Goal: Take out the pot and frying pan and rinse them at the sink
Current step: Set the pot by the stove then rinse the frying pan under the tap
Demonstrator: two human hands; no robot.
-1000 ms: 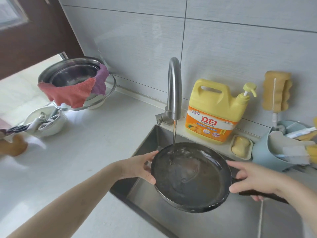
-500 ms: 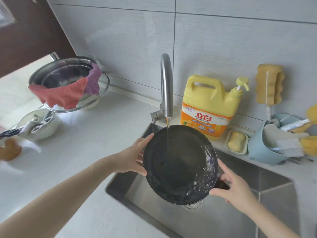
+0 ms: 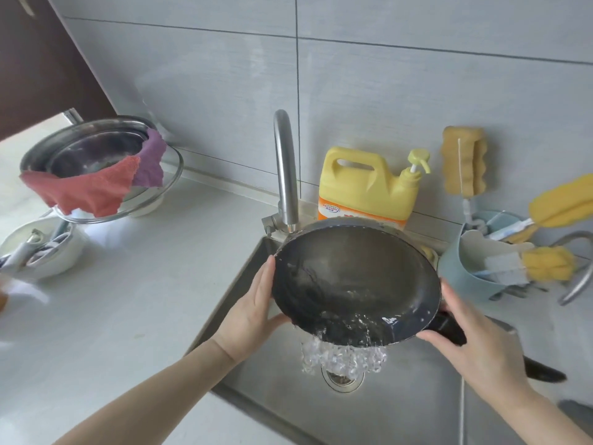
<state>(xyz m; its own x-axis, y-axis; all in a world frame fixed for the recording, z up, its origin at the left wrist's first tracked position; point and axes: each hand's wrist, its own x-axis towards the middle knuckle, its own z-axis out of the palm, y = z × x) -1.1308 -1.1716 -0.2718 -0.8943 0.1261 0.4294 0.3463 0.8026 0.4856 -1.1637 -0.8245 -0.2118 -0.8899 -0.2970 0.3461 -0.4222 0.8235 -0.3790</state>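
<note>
A dark frying pan [image 3: 353, 277] is tilted toward me over the steel sink [image 3: 401, 406], and water pours off its near rim toward the drain [image 3: 341, 377]. My left hand [image 3: 253, 303] grips the pan's left rim, thumb along the edge. My right hand [image 3: 475, 342] grips the black handle [image 3: 542, 370] where it meets the pan. The curved steel tap [image 3: 285, 168] stands just behind the pan's far rim. A steel pot [image 3: 93, 152] with red and purple cloths draped over its rim sits on the counter at far left.
A yellow detergent jug [image 3: 365, 184] stands behind the pan against the tiled wall. A blue holder [image 3: 462, 277] with yellow sponge brushes is at right, and a sponge [image 3: 462, 165] hangs on the wall. A white bowl [image 3: 41, 248] with utensils sits at far left.
The pan went from level under the running stream to tilted toward me, and the water now spills off its near rim into the sink. My right hand shifted along the handle.
</note>
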